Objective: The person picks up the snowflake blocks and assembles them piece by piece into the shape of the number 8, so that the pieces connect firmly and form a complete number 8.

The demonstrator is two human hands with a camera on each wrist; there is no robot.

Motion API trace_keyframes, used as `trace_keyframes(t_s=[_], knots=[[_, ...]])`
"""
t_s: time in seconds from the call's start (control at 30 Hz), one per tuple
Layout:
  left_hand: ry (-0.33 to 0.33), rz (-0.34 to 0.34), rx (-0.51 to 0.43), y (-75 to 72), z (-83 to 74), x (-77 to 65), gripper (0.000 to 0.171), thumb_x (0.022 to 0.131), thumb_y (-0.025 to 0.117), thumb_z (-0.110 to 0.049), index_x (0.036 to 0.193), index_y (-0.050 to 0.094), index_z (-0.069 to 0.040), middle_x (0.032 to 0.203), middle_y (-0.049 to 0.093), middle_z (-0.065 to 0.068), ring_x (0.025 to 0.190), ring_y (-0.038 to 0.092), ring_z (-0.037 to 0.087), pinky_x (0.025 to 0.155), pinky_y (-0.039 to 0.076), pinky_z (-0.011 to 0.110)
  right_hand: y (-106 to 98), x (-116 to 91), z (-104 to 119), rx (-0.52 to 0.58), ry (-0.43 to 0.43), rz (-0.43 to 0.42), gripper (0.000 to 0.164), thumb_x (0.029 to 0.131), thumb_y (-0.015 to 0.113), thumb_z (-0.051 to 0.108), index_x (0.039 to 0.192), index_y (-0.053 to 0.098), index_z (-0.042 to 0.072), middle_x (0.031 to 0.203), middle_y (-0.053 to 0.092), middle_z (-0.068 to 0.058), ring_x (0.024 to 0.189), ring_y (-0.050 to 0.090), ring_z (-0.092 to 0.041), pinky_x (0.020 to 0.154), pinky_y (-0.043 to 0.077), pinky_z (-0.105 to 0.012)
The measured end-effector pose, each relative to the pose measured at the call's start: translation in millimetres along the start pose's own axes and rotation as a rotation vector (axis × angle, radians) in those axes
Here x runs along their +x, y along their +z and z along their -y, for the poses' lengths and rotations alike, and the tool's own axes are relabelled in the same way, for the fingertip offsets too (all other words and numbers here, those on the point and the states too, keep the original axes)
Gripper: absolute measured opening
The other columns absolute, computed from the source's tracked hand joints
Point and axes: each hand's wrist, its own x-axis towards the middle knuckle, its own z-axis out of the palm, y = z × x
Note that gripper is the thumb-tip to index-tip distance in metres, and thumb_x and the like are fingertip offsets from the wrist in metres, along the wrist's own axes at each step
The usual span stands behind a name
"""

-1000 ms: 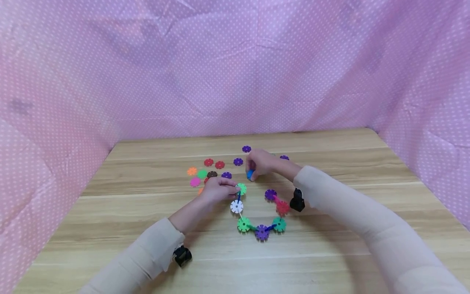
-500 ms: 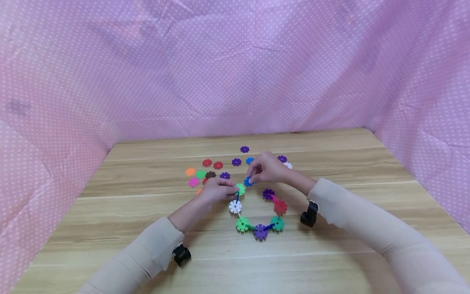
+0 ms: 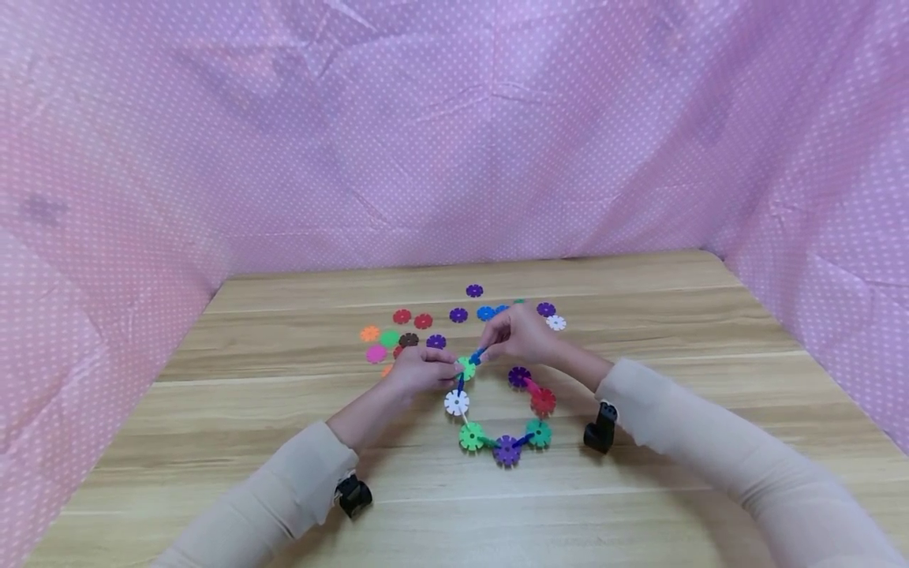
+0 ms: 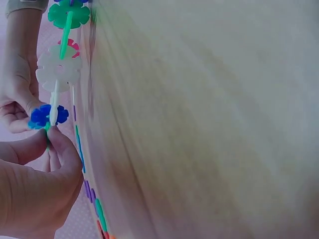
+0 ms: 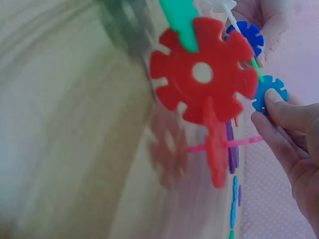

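Now, left fingers [image 4: 66, 145] pinching green disc [image 3: 466, 368], right fingers [image 5: 290, 113] pinching blue disc [image 5: 265, 85], red disc [image 5: 209, 94] plain-faced

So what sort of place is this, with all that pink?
Probably a small indoor corner set up for tabletop play or filming. Pink polka-dot cloth hangs behind and on both sides of a wooden table, and colourful slotted discs are on it.

Light wood-grain table [image 3: 454, 521]: is carrying scattered notched plastic discs [image 3: 454, 315].
White notched disc [image 3: 559, 324]: is lying near a purple notched disc [image 3: 543, 310].
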Motion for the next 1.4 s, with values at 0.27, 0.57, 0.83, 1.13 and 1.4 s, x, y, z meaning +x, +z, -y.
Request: trace_keyframes(t_s=[0.27, 0.57, 0.83, 1.13, 1.4], knots=[[-0.019, -0.047, -0.017, 8.2, 2.6, 0.9, 0.018, 0.085, 0.07, -0.005, 0.103, 0.072, -0.002, 0.104, 0.071, 0.013, 0.075, 0.067, 0.011, 0.075, 0.06, 0.024, 5.5, -3.8, -3.8, 0.018, -0.011, -0.018, 0.006, 0.075, 0.08, 0.006, 0.077, 0.074, 0.005, 0.076, 0.074, -0.006, 0.065, 0.066, -0.008, 0.059, 0.057, -0.019], [-0.022, 0.006, -0.015, 6.2, 2.3, 0.4, 0.019, 0.087, 0.069, -0.005, 0.104, 0.07, 0.0, 0.099, 0.071, 0.012, 0.074, 0.067, 0.01, 0.077, 0.06, 0.025, 4.8, -2.3, -3.8, 0.044, -0.018, 0.024, 0.007, 0.076, 0.078, 0.001, 0.08, 0.075, 0.005, 0.082, 0.075, -0.01, 0.073, 0.07, -0.014, 0.066, 0.059, -0.019], [-0.025, 0.074, 0.007, 3.0, 3.7, 2.9, 0.018, 0.087, 0.067, -0.005, 0.105, 0.068, 0.0, 0.095, 0.071, 0.009, 0.072, 0.066, 0.009, 0.079, 0.06, 0.026, -1.5, 0.9, -9.3, 0.034, -0.004, 0.129, 0.015, 0.078, 0.077, 0.004, 0.093, 0.075, 0.005, 0.094, 0.076, -0.011, 0.085, 0.072, -0.016, 0.076, 0.059, -0.021], [-0.033, 0.072, -0.006, -2.1, 7.7, 3.5, 0.02, 0.089, 0.065, -0.004, 0.108, 0.066, 0.001, 0.099, 0.067, 0.009, 0.078, 0.067, 0.009, 0.083, 0.06, 0.028, -35.8, 19.2, -28.3, -0.146, 0.085, 0.016, 0.028, 0.08, 0.073, 0.001, 0.108, 0.069, 0.0, 0.107, 0.072, -0.016, 0.094, 0.07, -0.026, 0.082, 0.06, -0.032], [-0.024, 0.095, -0.032, -2.7, 8.4, 3.4, 0.02, 0.09, 0.064, -0.004, 0.109, 0.065, 0.002, 0.099, 0.067, 0.009, 0.078, 0.066, 0.009, 0.084, 0.059, 0.028, -42.6, 36.6, -40.0, -0.349, 0.175, 0.041, 0.034, 0.082, 0.071, 0.0, 0.115, 0.066, 0.002, 0.115, 0.07, -0.014, 0.106, 0.065, -0.029, 0.095, 0.054, -0.042]])
